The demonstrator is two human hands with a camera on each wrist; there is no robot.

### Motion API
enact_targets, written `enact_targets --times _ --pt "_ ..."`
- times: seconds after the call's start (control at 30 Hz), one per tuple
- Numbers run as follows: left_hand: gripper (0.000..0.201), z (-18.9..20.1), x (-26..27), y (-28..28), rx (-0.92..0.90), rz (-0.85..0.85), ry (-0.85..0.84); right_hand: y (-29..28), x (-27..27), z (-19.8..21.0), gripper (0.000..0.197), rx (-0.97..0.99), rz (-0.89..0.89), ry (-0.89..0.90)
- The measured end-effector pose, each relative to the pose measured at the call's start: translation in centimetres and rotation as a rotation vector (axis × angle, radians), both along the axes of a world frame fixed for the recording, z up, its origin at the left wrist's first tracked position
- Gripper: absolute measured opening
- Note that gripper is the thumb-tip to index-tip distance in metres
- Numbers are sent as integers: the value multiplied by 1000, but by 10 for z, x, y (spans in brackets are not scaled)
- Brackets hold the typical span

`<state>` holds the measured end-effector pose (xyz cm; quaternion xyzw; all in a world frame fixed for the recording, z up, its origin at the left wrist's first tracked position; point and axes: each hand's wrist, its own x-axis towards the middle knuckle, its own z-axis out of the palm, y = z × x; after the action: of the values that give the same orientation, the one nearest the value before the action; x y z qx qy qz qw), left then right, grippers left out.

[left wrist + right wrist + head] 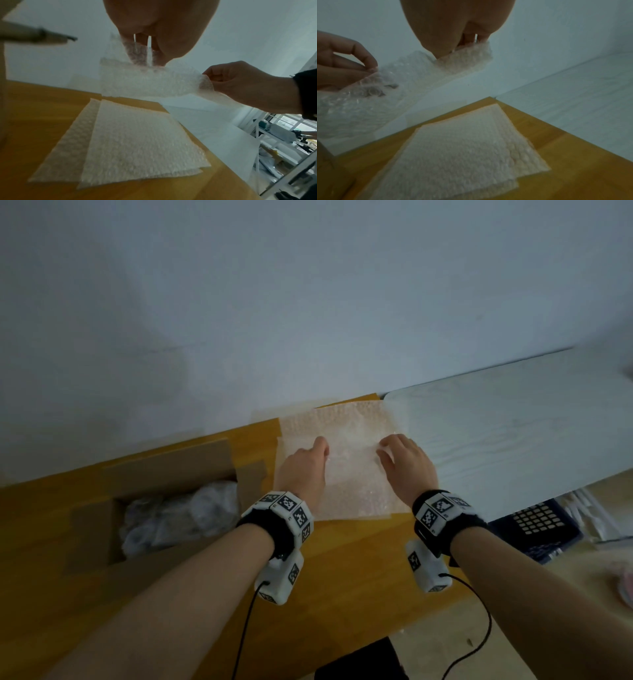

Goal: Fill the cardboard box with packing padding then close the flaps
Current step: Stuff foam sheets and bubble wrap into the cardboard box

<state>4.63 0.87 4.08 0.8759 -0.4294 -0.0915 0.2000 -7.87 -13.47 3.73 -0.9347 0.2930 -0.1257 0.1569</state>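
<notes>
Both hands hold one clear sheet of bubble wrap (352, 455) lifted above a stack of bubble wrap sheets (356, 498) on the wooden table (342, 559). My left hand (305, 463) pinches the sheet's left edge (145, 81). My right hand (406, 465) pinches its right edge (465, 60). The open cardboard box (171, 463) stands to the left with crumpled padding (178, 515) inside and its flaps standing open. In the wrist views the stack (137, 142) (462, 152) lies flat below the lifted sheet.
A white tabletop (507, 426) adjoins the wooden one on the right. A wall (274, 302) rises right behind the table. A dark blue crate (537, 525) sits on the floor at the right, below the table edge.
</notes>
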Motion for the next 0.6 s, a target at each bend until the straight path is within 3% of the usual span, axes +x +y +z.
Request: enact_targets --times 0.3,0.6 --pt "18 54 26 38 -152 -21 -72 37 18 42 19 -61 12 -142" --pt "16 79 70 149 -173 85 -184 120 78 56 19 -82 227 -203"
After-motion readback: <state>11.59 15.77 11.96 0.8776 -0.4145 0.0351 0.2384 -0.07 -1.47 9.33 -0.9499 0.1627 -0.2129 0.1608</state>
